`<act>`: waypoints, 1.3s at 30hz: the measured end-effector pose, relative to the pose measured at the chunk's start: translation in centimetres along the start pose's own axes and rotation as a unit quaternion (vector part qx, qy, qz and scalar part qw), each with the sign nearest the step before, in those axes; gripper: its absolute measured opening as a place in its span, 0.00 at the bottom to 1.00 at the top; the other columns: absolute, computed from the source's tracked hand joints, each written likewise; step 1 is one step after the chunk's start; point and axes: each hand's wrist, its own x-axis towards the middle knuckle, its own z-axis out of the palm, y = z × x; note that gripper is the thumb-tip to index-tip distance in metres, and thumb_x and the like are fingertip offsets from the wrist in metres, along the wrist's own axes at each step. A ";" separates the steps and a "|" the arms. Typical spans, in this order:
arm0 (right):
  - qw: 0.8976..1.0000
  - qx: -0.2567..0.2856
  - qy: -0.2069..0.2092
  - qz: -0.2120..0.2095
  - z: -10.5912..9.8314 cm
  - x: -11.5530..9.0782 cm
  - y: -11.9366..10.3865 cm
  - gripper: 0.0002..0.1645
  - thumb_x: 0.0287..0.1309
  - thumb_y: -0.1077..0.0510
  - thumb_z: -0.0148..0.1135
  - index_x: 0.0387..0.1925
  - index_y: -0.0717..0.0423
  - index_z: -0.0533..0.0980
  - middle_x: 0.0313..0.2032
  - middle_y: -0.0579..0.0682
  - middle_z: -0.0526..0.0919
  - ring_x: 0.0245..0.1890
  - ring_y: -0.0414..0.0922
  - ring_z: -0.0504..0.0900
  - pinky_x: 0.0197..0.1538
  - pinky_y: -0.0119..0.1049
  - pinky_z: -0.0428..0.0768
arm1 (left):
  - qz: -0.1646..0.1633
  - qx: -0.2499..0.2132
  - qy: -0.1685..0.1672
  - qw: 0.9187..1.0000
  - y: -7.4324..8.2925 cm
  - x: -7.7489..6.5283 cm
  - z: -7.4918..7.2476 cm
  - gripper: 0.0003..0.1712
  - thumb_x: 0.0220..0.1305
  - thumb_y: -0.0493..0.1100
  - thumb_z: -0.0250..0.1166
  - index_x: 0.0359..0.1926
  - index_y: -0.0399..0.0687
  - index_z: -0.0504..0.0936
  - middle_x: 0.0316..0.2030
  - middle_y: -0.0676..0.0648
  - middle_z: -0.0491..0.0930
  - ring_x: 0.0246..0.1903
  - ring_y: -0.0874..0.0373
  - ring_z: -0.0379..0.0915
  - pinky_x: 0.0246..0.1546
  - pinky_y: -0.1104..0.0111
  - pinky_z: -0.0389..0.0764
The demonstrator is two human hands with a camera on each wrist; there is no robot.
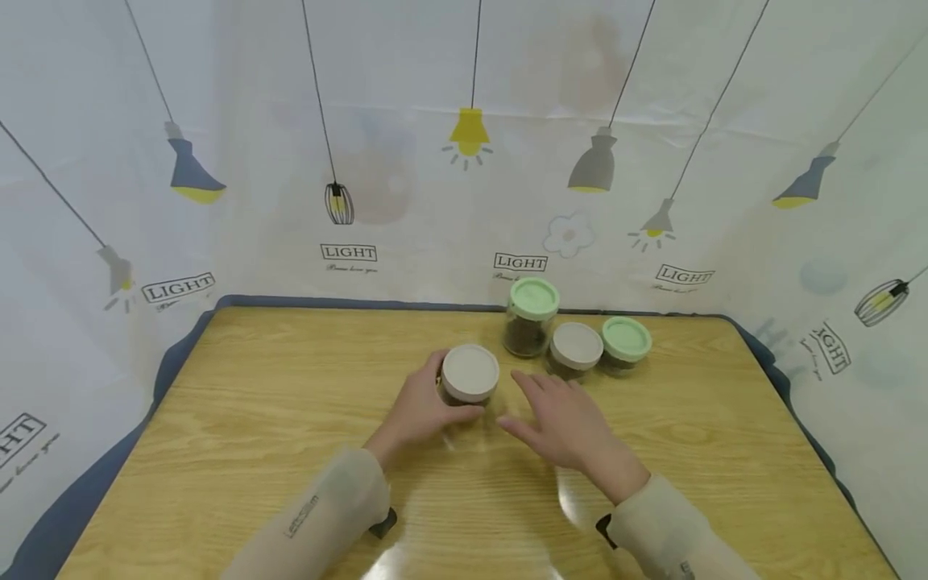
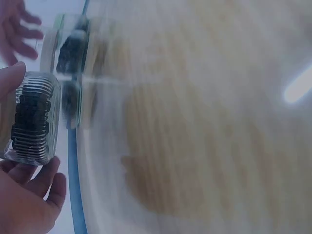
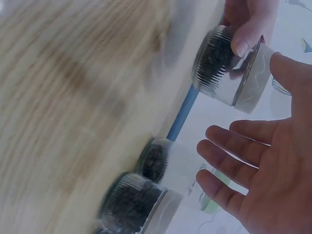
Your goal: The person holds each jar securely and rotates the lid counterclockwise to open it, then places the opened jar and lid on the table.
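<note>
My left hand (image 1: 424, 403) grips a small ribbed glass jar (image 2: 34, 119) round its sides, thumb on the near side and fingers on the far side. Dark contents show through the glass, and a whitish lid (image 1: 470, 372) covers the top. The jar is held close over the wooden table. To its right, my right hand (image 1: 561, 419) hovers with fingers spread and holds nothing. In the right wrist view that hand's fingers (image 3: 234, 151) are extended, the thumb close to the lid of the held jar.
Behind my right hand, near the table's back edge, stand a taller jar with a green lid (image 1: 534, 298), a jar with a whitish lid (image 1: 576, 345) and a short green-lidded jar (image 1: 626, 338). A lamp-printed cloth (image 1: 413, 161) hangs round the wooden table (image 1: 290, 387).
</note>
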 end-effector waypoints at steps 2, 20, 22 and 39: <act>1.000 0.003 0.000 0.000 -0.2 0.2 -0.3 0.47 0.62 0.25 0.42 0.68 0.54 0.61 0.59 0.58 0.74 0.57 0.58 0.73 0.59 0.60 0.70 | 0.009 -0.004 -0.005 1.000 0.2 -0.6 0.1 0.53 0.39 0.62 0.78 0.66 0.57 0.62 0.59 0.54 0.72 0.58 0.59 0.66 0.62 0.53 0.68; 0.999 -0.026 0.000 0.018 -0.6 1.7 -3.8 0.57 0.52 0.17 0.41 0.62 0.60 0.66 0.51 0.58 0.78 0.49 0.55 0.76 0.51 0.50 0.76 | 0.008 -0.012 -0.045 0.999 1.3 -3.7 0.6 0.51 0.43 0.64 0.75 0.65 0.58 0.60 0.58 0.52 0.71 0.55 0.60 0.69 0.56 0.56 0.74; 0.999 -0.034 0.008 0.029 -0.3 1.8 -4.1 0.58 0.50 0.16 0.42 0.60 0.61 0.68 0.48 0.58 0.78 0.45 0.55 0.78 0.46 0.49 0.78 | 0.006 -0.014 -0.044 0.999 1.3 -3.8 0.7 0.52 0.44 0.63 0.75 0.66 0.56 0.60 0.59 0.51 0.71 0.55 0.59 0.69 0.56 0.56 0.74; 0.989 -0.059 0.101 0.089 0.6 2.7 -6.1 0.43 0.44 0.22 0.53 0.29 0.59 0.72 0.26 0.54 0.77 0.24 0.52 0.76 0.21 0.43 0.72 | 0.026 -0.065 -0.039 0.997 1.5 -3.9 1.7 0.51 0.45 0.52 0.77 0.67 0.47 0.60 0.57 0.48 0.71 0.53 0.56 0.70 0.55 0.56 0.75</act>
